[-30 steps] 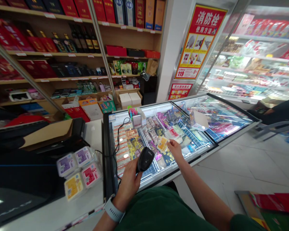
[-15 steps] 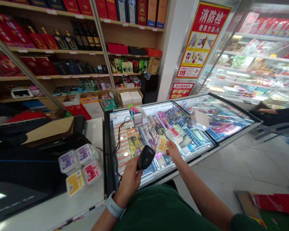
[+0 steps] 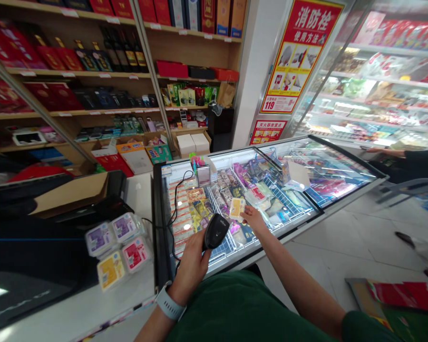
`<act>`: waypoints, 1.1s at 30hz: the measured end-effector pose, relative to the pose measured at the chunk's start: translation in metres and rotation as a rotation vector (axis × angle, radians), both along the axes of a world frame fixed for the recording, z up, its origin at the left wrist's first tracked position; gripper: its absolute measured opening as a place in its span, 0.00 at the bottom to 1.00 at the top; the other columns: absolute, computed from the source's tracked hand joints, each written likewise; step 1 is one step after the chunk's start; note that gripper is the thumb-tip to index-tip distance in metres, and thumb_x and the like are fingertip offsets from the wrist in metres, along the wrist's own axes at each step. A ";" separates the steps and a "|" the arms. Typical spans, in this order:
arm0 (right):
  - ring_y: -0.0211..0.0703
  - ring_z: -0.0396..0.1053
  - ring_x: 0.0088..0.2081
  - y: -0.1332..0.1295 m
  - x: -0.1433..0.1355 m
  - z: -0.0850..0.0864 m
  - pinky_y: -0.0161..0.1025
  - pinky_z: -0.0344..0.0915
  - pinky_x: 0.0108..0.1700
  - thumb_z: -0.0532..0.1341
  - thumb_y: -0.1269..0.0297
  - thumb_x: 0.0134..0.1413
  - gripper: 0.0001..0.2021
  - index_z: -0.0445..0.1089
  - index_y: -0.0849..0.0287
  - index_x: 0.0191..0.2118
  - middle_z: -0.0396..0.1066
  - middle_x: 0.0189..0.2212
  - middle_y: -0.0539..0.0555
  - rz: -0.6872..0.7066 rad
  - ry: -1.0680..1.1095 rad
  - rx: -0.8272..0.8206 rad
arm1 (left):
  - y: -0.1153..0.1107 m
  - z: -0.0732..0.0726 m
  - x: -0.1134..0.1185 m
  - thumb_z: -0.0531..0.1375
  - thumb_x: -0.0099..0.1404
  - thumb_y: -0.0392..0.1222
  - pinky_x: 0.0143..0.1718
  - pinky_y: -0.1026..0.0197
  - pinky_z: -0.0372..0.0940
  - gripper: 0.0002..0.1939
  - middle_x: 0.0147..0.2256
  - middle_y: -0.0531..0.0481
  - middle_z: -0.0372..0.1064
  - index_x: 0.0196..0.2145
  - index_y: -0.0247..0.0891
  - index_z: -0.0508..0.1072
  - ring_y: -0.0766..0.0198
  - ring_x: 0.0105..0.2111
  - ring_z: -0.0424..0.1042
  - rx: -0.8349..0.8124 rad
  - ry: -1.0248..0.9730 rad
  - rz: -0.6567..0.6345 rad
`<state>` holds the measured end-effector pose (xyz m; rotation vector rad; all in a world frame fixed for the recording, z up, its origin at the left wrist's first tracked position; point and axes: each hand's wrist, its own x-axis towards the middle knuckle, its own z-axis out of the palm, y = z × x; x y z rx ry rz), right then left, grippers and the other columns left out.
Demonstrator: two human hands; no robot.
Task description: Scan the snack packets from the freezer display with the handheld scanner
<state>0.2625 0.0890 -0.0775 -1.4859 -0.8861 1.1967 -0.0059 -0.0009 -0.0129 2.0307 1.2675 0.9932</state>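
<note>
Left hand [image 3: 191, 259] wraps black scanner [image 3: 216, 231]; right hand [image 3: 255, 220], beside it, pinches yellow pack [image 3: 237, 207] edgewise, likely so its front shows.

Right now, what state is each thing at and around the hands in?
Left hand: closed around the scanner
Scanner: held, tilted
Right hand: pinching the yellow-labelled pack
Yellow-labelled pack: held, label facing up
Red-labelled pack: lying on the freezer
Freezer: lit inside
Counter packs: four, closed, grouped together
</note>
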 end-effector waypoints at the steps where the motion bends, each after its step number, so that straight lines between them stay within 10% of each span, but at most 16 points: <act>1: 0.35 0.69 0.22 0.000 0.001 0.001 0.30 0.64 0.20 0.64 0.67 0.45 0.17 0.68 0.60 0.44 0.75 0.29 0.51 -0.009 -0.021 0.000 | 0.000 0.000 0.000 0.55 0.63 0.33 0.56 0.44 0.63 0.25 0.54 0.39 0.67 0.58 0.38 0.60 0.51 0.54 0.67 0.000 -0.003 -0.004; 33: 0.40 0.73 0.25 0.000 -0.002 0.025 0.37 0.72 0.29 0.61 0.55 0.50 0.21 0.69 0.61 0.48 0.72 0.31 0.51 -0.049 -0.237 0.091 | 0.003 -0.008 -0.003 0.55 0.62 0.32 0.58 0.42 0.60 0.27 0.56 0.38 0.65 0.59 0.36 0.59 0.50 0.56 0.64 -0.013 0.068 -0.033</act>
